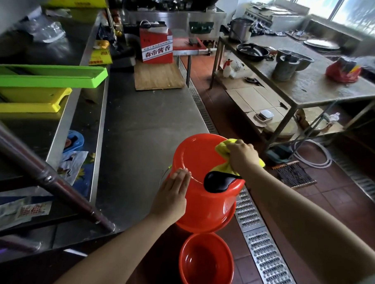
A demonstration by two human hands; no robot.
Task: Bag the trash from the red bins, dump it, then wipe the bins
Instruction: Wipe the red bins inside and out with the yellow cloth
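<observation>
L hand (172,195) flat on upturned bin (203,196) at counter (140,129) edge; R hand (243,156) grips cloth (221,148) on its base; 2nd bin (207,265) on floor.

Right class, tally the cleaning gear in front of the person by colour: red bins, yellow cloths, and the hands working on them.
Red bins: 2, one upturned bin and an upright bin below it.
Yellow cloth: 1, held in the right hand.
Hands: 2, with the left hand flat on the upturned bin.
Total: 5
</observation>
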